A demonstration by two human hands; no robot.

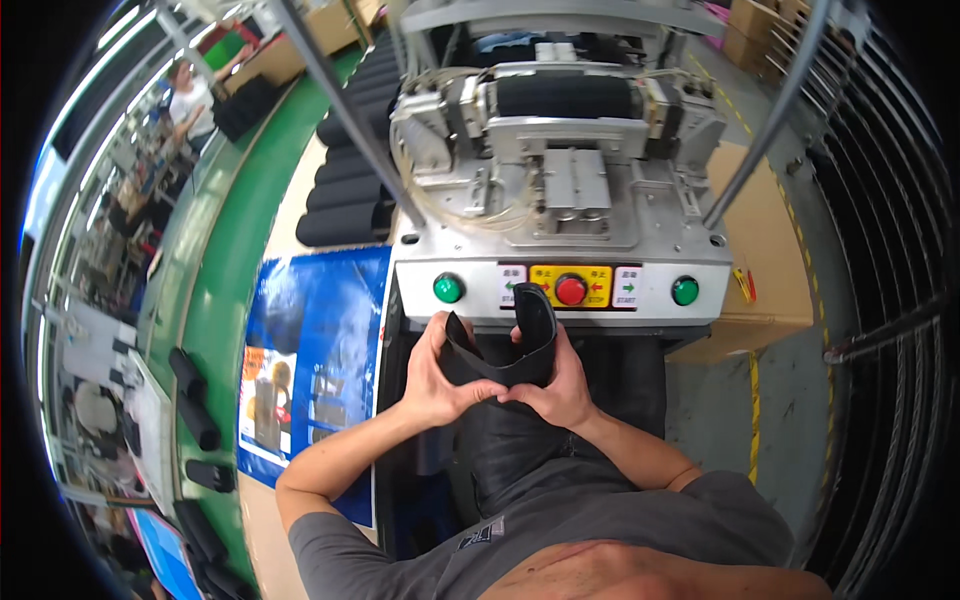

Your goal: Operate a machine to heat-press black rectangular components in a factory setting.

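Wears a grey shirt (640,510) across the bottom of the frame, nearest the camera. Faces a silver machine (655,215) at upper centre. Has a tan counter (262,510) to the left and a cardboard box (765,190) to the right. Shows on the counter, left of centre, a printed blue sheet (350,300), and above it black rolls (345,190) in a row. Holds a black curved piece (520,365) at frame centre, its gap toward the top. Grips with left hand (432,388) and right hand (566,388), fingers partly open and curled around opposite sides, thumbs close together below. Shows a yellow-and-red tool (742,286) on the box. Faces a red button (571,290) between green buttons (447,289).
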